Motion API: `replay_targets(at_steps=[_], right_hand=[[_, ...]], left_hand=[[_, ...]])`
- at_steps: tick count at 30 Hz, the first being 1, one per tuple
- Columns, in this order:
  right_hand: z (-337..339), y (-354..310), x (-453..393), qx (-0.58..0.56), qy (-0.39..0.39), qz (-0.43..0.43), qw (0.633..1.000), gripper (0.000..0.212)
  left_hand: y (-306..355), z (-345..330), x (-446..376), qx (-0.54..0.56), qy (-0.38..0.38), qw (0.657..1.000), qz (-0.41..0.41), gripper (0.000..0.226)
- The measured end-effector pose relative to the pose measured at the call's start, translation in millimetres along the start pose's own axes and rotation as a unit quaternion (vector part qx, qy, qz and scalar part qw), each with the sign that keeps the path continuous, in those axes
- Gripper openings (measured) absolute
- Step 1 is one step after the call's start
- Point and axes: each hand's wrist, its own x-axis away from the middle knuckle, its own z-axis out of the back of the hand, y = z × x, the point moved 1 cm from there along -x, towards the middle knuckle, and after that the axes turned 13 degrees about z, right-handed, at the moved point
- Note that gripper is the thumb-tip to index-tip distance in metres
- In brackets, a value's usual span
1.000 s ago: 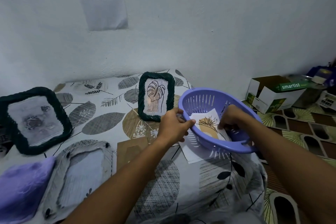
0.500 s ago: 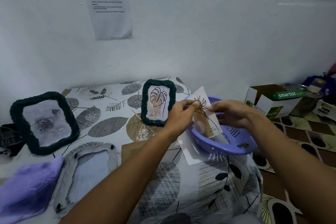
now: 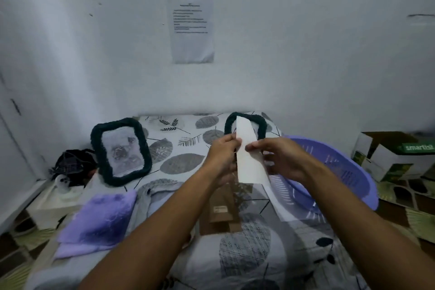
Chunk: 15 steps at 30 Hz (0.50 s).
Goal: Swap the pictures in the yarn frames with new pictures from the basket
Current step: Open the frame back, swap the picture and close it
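Holding a white picture card (image 3: 249,162) up between both hands, you had it raised above the tabletop (image 3: 188,162), its blank back toward the camera and its top edge leaning away. Your left hand (image 3: 222,156) pinched the card's left edge, thumb and fingers curled onto it. Your right hand (image 3: 280,159) pinched the right edge, thumb on the near face, remaining fingers curled behind. The printed side could not be seen.

The card covered most of the small dark green yarn frame (image 3: 261,125) standing at the back of the tabletop; only its top and sides showed. A larger dark green yarn frame (image 3: 121,150) stood to the left, leaning back, with a greyish flower picture inside. The purple basket (image 3: 334,172) sat at the right edge of the tabletop, just beside your right hand; what it contained was hidden.

Below the hands lay a brown cardboard backing (image 3: 221,209) and a white sheet (image 3: 280,205). A purple cloth (image 3: 98,221) lay at the near left, a pale frame (image 3: 153,198) flat beside it. A printed notice (image 3: 191,27) hung on the wall; a "smartist" box (image 3: 395,155) sat on the floor at right.
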Motion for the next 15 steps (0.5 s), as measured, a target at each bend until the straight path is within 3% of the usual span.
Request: replay_targets(at_steps=[3, 10, 15], right_hand=[[-27.9, 10.3, -0.8, -0.037, -0.031, 0.005, 0.999, 0.021], [-103.5, 56.0, -7.2, -0.065, -0.085, -0.025, 0.994, 0.028], [-147.0, 77.9, -12.2, 0.021, -0.078, -0.016, 0.997, 0.03]], left_hand=[[-2.8, 41.8, 11.1, 0.022, 0.028, 0.999, 0.007, 0.018], [-42.4, 143.4, 36.7, 0.056, 0.11, 0.991, 0.042, 0.02], [-59.2, 192.5, 44.5, -0.101, 0.225, 0.968, -0.043, 0.021]])
